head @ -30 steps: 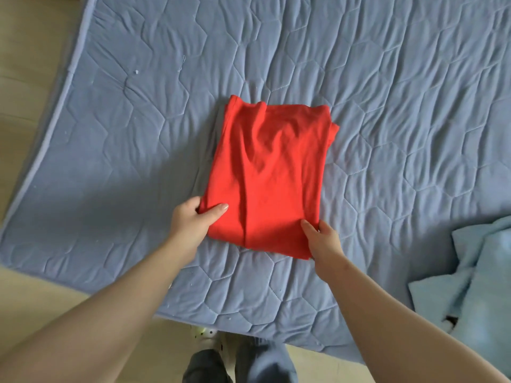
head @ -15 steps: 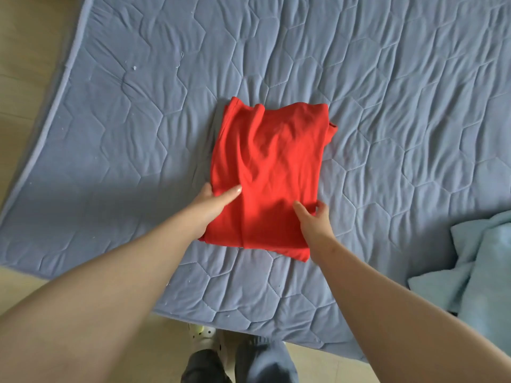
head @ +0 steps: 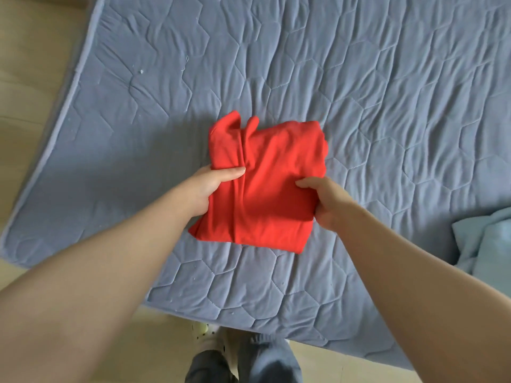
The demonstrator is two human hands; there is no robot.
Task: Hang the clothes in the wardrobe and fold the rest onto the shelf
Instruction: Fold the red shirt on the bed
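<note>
the folded red garment (head: 273, 189), at the centre of the frame, now bunches and lifts off the blue quilt (head: 359, 78); a moment ago it lay flat. the left hand (head: 213, 186) has slid up its left edge and grips it, thumb on top. the right hand (head: 323, 200) pinches the right edge. folding looks done and carrying seems next. no wardrobe or shelf shows; a light blue cloth (head: 486, 244) lies at the right edge.

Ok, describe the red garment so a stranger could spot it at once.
Start at the big grey-blue quilt filling most of the view. Near its middle is a folded bundle, gripped at both sides by the left hand and right hand. It is the only bright red thing; the cloth at the right edge is light blue.
</note>
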